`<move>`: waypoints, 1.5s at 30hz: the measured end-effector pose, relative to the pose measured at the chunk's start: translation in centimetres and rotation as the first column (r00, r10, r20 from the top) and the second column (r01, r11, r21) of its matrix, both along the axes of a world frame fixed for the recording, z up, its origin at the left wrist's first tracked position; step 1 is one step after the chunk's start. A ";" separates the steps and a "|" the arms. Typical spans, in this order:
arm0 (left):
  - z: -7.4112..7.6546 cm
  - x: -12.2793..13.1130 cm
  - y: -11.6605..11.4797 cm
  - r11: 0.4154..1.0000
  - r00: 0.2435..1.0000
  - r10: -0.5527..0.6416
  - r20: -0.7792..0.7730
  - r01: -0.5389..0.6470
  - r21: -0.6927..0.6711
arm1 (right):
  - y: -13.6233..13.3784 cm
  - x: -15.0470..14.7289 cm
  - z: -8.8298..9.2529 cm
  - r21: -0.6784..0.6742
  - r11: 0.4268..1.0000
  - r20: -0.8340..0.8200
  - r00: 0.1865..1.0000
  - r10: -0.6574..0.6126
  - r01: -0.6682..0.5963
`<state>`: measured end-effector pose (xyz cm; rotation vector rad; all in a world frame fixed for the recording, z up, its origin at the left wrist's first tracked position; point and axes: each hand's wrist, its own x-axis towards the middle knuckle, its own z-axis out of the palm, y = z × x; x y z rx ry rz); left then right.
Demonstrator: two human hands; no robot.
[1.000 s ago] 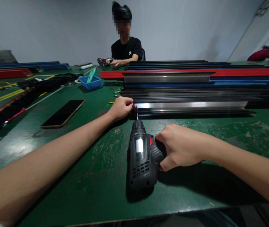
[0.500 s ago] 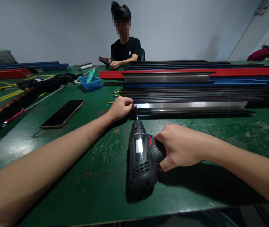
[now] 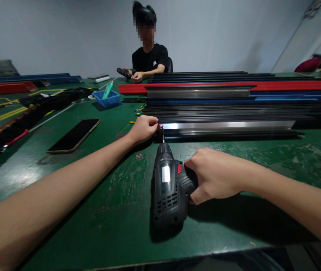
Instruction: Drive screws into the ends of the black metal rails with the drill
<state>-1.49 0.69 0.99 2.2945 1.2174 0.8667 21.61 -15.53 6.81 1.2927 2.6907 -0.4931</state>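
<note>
My right hand (image 3: pixel 211 175) is wrapped round the handle of a black cordless drill (image 3: pixel 167 192) with a red button. The drill lies on its side with its bit (image 3: pixel 163 134) pointing away from me, at the left end of a black and silver metal profile (image 3: pixel 222 126). At that same end my left hand (image 3: pixel 144 128) is closed, thumb and fingers pinched beside the bit's tip. What the pinch holds is too small and hidden to make out.
Several more black, blue and red profiles (image 3: pixel 205 87) lie behind. To the left are a phone (image 3: pixel 74 136), a blue bin (image 3: pixel 106 101) with a green-handled tool (image 3: pixel 107 90), and a black strip with wires (image 3: pixel 13 122). Across the green table (image 3: pixel 115 226) sits a person (image 3: pixel 150 60) holding another drill.
</note>
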 end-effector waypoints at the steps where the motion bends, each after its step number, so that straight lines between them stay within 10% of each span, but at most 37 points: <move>1: 0.0 0.0 0.0 1.000 1.000 0.000 0.003 0.000 -0.003 | 0.0 0.0 0.0 -0.002 1.000 -0.002 1.000 0.000 0.000; 45: -0.3 0.0 0.2 1.000 1.000 0.006 0.001 -0.006 -0.016 | 0.0 -0.1 -0.1 0.018 1.000 0.000 1.000 -0.005 0.005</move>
